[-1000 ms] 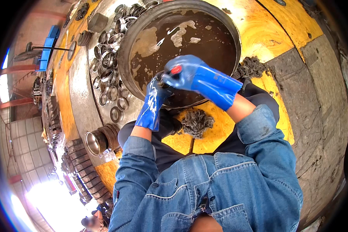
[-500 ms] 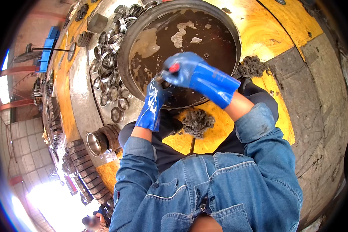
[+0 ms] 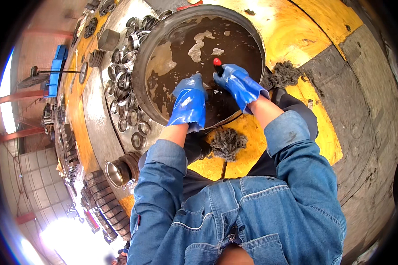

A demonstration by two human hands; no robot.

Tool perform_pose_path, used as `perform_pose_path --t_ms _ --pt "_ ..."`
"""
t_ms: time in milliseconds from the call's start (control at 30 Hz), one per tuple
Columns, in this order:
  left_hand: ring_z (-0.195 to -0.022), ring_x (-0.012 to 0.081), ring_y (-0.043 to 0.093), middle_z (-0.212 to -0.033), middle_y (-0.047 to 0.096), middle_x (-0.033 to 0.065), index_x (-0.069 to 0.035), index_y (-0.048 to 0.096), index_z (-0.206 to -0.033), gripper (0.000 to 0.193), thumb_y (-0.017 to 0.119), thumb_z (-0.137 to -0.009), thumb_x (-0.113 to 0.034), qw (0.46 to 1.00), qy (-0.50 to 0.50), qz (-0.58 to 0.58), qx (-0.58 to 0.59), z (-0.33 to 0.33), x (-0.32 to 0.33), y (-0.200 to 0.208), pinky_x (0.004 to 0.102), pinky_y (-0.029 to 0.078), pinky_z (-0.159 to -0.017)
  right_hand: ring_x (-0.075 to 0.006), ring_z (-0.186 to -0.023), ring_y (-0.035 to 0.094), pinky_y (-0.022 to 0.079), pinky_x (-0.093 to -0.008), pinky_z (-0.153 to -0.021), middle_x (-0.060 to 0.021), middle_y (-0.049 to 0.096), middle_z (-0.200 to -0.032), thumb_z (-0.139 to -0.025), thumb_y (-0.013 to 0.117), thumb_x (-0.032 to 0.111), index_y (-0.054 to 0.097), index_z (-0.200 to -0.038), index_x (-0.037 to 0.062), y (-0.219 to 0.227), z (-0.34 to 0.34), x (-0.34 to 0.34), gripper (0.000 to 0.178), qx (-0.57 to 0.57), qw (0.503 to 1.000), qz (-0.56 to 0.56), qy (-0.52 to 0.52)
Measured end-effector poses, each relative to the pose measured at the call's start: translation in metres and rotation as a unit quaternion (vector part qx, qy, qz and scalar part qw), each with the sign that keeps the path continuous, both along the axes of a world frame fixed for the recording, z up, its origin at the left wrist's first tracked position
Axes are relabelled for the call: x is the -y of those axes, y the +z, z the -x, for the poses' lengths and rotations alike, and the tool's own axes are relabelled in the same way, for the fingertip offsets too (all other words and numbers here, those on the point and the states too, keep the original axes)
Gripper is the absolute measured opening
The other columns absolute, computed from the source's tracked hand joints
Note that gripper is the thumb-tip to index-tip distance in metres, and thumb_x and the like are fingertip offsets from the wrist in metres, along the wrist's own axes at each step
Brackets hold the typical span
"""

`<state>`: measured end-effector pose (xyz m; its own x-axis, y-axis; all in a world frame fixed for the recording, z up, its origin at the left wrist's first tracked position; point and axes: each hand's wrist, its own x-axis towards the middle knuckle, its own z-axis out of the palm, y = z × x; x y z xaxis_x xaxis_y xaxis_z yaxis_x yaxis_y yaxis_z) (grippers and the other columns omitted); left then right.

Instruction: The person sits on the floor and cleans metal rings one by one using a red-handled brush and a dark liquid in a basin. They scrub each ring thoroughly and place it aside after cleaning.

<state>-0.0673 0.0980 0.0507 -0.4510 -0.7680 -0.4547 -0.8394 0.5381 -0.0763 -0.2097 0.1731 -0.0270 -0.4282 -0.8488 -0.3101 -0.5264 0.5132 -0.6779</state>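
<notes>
Both my hands wear wet blue rubber gloves and are over a wide round metal tub of dark brown liquid with pale foam patches. My right hand is closed around a tool with a red-and-black handle. The handle's red end points up and away from me; the tool's working end cannot be made out. My left hand is to the left of it, low over the liquid, with its fingers curled down. Whatever those fingers hold is hidden by the glove.
Many metal rings lie in a heap left of the tub. Nearer stands a larger metal cup-shaped part. Grey fibre wads sit between my legs and right of the tub. A dark block is at the far left.
My hands were close together at the tub's near left; now they are apart. The right moved right, its red handle now upright. The left moved slightly right and turned knuckles-up.
</notes>
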Motion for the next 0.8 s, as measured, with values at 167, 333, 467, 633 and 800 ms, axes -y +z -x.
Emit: perform_pose_path --t_ms 167,333,467,633,800 --pt "-0.122 0.0365 0.068 -0.134 0.069 0.0202 -0.008 0.062 -0.142 0.07 0.081 -0.078 -0.029 0.981 0.028 -0.002 -0.194 -0.042 -0.001 -0.017 0.0435 0.054 -0.105 -0.0384 -0.097 0.073 0.058 -0.0466 -0.087 -0.0165 0.077 -0.1 -0.091 0.069 0.049 0.078 -0.104 0.0107 -0.013 0.013 0.01 0.042 -0.077 0.993 -0.082 0.046" --pt "-0.119 0.0233 0.068 -0.132 0.07 0.0156 -0.002 0.057 -0.144 0.077 0.086 -0.074 -0.017 0.897 0.101 -0.093 -0.42 -0.098 0.011 -0.064 0.0385 0.056 -0.103 -0.0367 -0.086 0.074 0.058 -0.0467 -0.081 -0.0197 0.075 -0.09 -0.092 0.068 0.053 0.078 -0.101 0.0076 0.038 0.001 0.017 0.047 0.066 0.985 0.153 0.033" --pt "-0.115 0.027 0.071 -0.129 0.072 0.0152 -0.004 0.062 -0.139 0.075 0.088 -0.072 -0.027 0.888 0.089 -0.085 -0.442 -0.116 0.018 -0.087 0.0395 0.056 -0.1 -0.0314 -0.074 0.071 0.061 -0.0428 -0.074 -0.0132 0.073 -0.078 -0.093 0.068 0.057 0.079 -0.099 0.0128 0.068 -0.048 0.015 0.046 -0.022 0.928 0.326 0.182" --pt "-0.109 0.0268 0.073 -0.125 0.073 0.0177 -0.004 0.061 -0.141 0.078 0.088 -0.072 -0.026 0.882 0.143 -0.148 -0.424 -0.095 0.004 -0.053 0.0379 0.059 -0.094 -0.0251 -0.075 0.073 0.058 -0.039 -0.072 -0.0147 0.075 -0.086 -0.096 0.069 0.04 0.077 -0.102 0.0082 0.031 -0.002 0.015 0.033 0.083 0.964 0.21 0.139" --pt "-0.115 0.0262 0.071 -0.126 0.073 0.0182 -0.005 0.061 -0.142 0.081 0.088 -0.07 -0.027 0.873 0.131 -0.117 -0.455 -0.103 0.009 -0.07 0.0381 0.057 -0.099 -0.0317 -0.079 0.075 0.059 -0.0426 -0.076 -0.0166 0.077 -0.085 -0.091 0.069 0.052 0.08 -0.096 0.0101 0.024 0.009 0.023 0.043 0.029 0.985 0.155 0.069"
